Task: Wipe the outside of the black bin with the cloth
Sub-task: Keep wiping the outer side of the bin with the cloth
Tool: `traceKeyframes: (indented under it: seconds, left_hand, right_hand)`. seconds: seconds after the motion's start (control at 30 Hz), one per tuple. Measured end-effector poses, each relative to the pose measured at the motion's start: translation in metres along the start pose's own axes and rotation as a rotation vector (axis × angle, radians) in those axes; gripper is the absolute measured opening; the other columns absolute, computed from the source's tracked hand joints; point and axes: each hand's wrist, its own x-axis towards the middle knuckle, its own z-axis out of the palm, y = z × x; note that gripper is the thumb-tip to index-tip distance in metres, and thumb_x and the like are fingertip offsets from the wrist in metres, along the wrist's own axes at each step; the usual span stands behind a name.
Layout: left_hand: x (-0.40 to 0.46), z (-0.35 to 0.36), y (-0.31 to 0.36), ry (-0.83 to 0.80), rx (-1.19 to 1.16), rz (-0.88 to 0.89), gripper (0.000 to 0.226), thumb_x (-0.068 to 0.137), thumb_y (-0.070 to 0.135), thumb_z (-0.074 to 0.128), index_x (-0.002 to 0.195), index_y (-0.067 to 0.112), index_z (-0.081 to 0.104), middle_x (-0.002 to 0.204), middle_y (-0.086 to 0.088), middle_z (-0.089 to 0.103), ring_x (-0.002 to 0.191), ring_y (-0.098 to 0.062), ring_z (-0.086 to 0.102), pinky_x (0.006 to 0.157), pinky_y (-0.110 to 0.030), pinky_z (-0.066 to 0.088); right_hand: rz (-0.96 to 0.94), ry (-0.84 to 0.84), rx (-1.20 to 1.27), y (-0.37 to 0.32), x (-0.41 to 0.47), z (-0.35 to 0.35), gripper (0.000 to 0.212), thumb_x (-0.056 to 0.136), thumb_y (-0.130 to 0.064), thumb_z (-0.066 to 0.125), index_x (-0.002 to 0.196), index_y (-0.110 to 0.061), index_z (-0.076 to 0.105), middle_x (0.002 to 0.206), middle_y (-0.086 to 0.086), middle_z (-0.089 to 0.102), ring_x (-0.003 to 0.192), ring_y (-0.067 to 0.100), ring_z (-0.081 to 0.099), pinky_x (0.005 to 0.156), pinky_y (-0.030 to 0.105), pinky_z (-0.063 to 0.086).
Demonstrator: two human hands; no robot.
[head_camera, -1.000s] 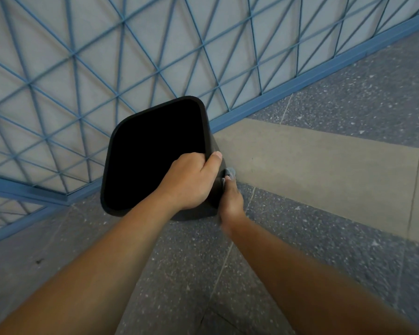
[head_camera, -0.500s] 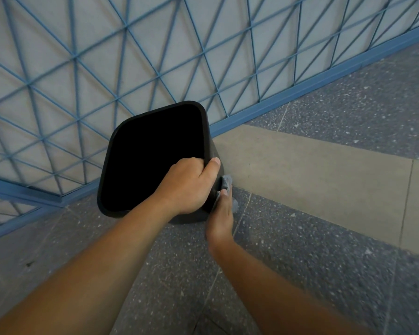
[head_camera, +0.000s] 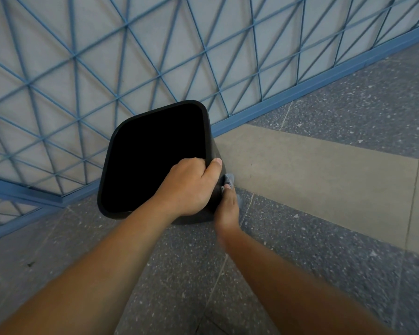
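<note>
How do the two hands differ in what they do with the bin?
The left hand grips the bin at its rim, thumb outside; the right hand holds the cloth against the outer side wall. The left hand sits higher and the right hand lower. Both touch the bin's right side.

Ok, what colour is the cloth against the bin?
Light grey; the cloth shows in the head view, beside the black bin.

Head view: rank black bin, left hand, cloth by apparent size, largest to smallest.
1. black bin, by far the largest.
2. left hand, gripping the bin's rim; nearer the camera, so it looks somewhat enlarged.
3. cloth, only a small grey bit shows past the right hand; its full size is hidden.
</note>
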Motion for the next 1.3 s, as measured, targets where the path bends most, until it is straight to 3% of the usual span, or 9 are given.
traceKeyframes:
  seconds: [0.13,0.27,0.43,0.6,0.7,0.9,1.0,1.17,1.3]
  left_hand:
    - [0.001,-0.001,-0.001,-0.007,-0.025,-0.005,0.060,0.103,0.041,0.040,0.051,0.012,0.043,0.049,-0.003,0.045,0.050,-0.022,0.050,0.056,-0.038,0.039]
    - [-0.001,-0.001,-0.002,-0.012,-0.040,-0.007,0.058,0.103,0.041,0.041,0.051,0.014,0.041,0.051,-0.003,0.044,0.051,-0.019,0.048,0.056,-0.038,0.039]
    - [0.001,-0.001,-0.003,-0.033,-0.043,-0.001,0.059,0.103,0.041,0.040,0.051,0.013,0.044,0.049,-0.002,0.044,0.048,-0.018,0.047,0.056,-0.040,0.041]
    - [0.001,0.000,-0.004,-0.021,-0.028,0.001,0.057,0.102,0.043,0.041,0.054,0.012,0.045,0.051,-0.002,0.044,0.050,-0.020,0.048,0.058,-0.041,0.042]
    - [0.000,0.001,-0.005,-0.018,-0.020,0.007,0.059,0.102,0.043,0.041,0.052,0.013,0.044,0.050,-0.002,0.045,0.049,-0.019,0.049,0.057,-0.040,0.042]
    - [0.000,-0.001,-0.004,-0.038,-0.026,0.015,0.059,0.103,0.043,0.040,0.053,0.013,0.046,0.049,0.000,0.043,0.046,-0.016,0.045,0.054,-0.035,0.036]
    - [-0.001,-0.001,-0.003,-0.029,-0.019,0.022,0.060,0.103,0.043,0.040,0.051,0.013,0.044,0.049,-0.001,0.042,0.047,-0.018,0.045,0.056,-0.037,0.038]
    - [0.001,-0.002,-0.004,-0.046,-0.043,0.030,0.060,0.103,0.042,0.041,0.050,0.013,0.044,0.047,-0.001,0.042,0.045,-0.017,0.045,0.055,-0.038,0.039]
    - [-0.001,0.000,-0.004,-0.039,-0.034,0.039,0.060,0.103,0.042,0.039,0.051,0.013,0.045,0.048,-0.002,0.041,0.044,-0.017,0.043,0.055,-0.038,0.039]
  right_hand:
    - [-0.054,-0.024,0.007,0.002,-0.019,0.006,0.104,0.073,-0.079,0.034,0.167,-0.033,0.026,0.175,-0.005,0.026,0.164,0.015,0.019,0.136,0.048,0.015]
    - [0.022,-0.043,-0.041,-0.002,0.006,-0.008,0.091,0.083,-0.064,0.038,0.164,-0.021,0.038,0.169,0.004,0.040,0.159,0.021,0.033,0.133,0.049,0.025]
    - [-0.032,-0.031,0.003,-0.008,-0.015,0.005,0.107,0.071,-0.077,0.038,0.166,-0.029,0.031,0.174,-0.002,0.030,0.163,0.016,0.024,0.135,0.049,0.019]
    - [-0.017,-0.061,-0.068,-0.011,-0.004,-0.009,0.090,0.085,-0.060,0.038,0.165,-0.017,0.034,0.171,0.005,0.036,0.159,0.020,0.032,0.133,0.046,0.026]
    - [0.007,-0.074,-0.101,-0.016,-0.002,-0.007,0.097,0.080,-0.067,0.039,0.165,-0.020,0.035,0.171,0.004,0.036,0.159,0.019,0.033,0.133,0.046,0.026]
    - [-0.032,-0.074,-0.130,-0.007,-0.014,-0.016,0.077,0.100,-0.057,0.036,0.167,-0.020,0.029,0.173,0.004,0.031,0.161,0.020,0.028,0.134,0.046,0.024]
    - [0.031,-0.072,-0.126,-0.007,-0.002,-0.014,0.091,0.086,-0.063,0.036,0.166,-0.019,0.032,0.173,0.006,0.034,0.160,0.021,0.031,0.133,0.047,0.026]
    - [-0.026,-0.068,-0.085,-0.006,-0.020,-0.009,0.101,0.080,-0.074,0.039,0.166,-0.022,0.032,0.172,0.002,0.034,0.160,0.019,0.032,0.133,0.047,0.027]
    - [0.024,-0.072,-0.135,-0.012,0.005,-0.015,0.097,0.081,-0.066,0.038,0.165,-0.018,0.034,0.171,0.005,0.036,0.159,0.020,0.033,0.133,0.047,0.025]
